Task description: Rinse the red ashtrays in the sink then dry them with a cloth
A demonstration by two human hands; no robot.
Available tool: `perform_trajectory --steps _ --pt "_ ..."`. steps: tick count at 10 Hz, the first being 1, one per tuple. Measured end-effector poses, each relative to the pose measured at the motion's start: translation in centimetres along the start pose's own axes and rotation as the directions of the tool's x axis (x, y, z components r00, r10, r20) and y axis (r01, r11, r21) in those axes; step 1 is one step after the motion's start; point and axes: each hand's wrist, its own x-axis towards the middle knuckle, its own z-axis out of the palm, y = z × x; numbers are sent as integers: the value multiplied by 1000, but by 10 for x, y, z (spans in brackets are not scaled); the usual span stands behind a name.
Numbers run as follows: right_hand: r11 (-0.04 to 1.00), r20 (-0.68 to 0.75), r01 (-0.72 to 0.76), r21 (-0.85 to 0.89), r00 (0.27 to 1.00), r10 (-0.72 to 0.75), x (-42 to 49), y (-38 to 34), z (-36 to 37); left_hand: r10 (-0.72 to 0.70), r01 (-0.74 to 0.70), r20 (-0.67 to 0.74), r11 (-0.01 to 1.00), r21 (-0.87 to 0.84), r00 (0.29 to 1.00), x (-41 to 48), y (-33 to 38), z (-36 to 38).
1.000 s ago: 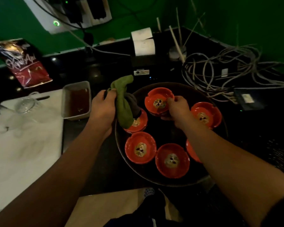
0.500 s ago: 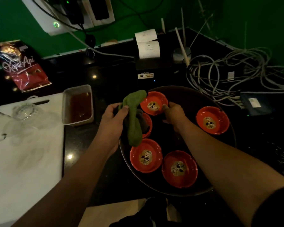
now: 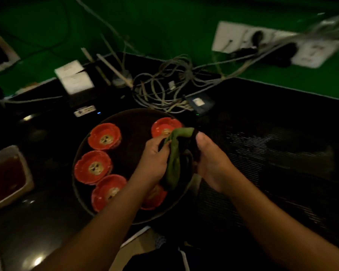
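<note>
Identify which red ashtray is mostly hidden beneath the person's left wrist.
The ashtray nearest the person, at the tray's front edge; the others show their patterned centres, but its centre is covered.

We see both bare forearms enter from the bottom edge, angled toward each other, so that the hands almost meet. The left hand [image 3: 153,159] lies palm down, its fingers curled over the green cloth [image 3: 173,165] and gripping it. The right hand [image 3: 211,161] faces it with the palm turned inward and the thumb pointing up against the bundle's dark side (its fingers are tucked behind, where we cannot make them out). Both wrists bend slightly inward.
</note>
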Motion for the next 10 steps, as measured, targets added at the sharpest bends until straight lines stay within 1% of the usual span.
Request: perform_trajectory --steps 1,2,3,4,5,6,7,8,9,10 --pt "990 -198 85 112 978 -62 -53 -2 -42 -42 -18 236 969 246 971 -9 -4 67" --pt "987 -366 101 122 929 -50 -103 -4 -93 -155 92 559 986 140 814 -30 -11 130" --pt "999 -485 22 -50 873 -43 -154 -4 -143 -132 -30 687 975 218 715 -58 -18 183" --pt "915 -575 -127 -384 808 -129 -208 6 -195 -124 -159 723 937 311 680 -85 -30 237" --pt "792 -691 -324 -517 704 -164 -256 31 -249 -46 -357 727 849 390 685 -102 -47 289" --pt "597 -719 -502 -625 669 -190 -292 56 -289 -3 -458 700 754 471 714 -116 -56 327" --pt "498 -702 -559 -663 696 -152 -317 70 -306 131 -566 636 615 549 760 -128 -66 354" --pt "446 -644 -537 -716 755 -125 -330 82 -315 17 -607 643 347 714 766 -134 -84 366" --pt "449 -599 -495 -744 791 -121 -339 91 -322 -171 -615 626 119 779 761 -137 -95 374" --pt "531 -631 -458 -712 750 -200 -352 94 -332 -73 -636 649 146 758 757 -145 -89 386"
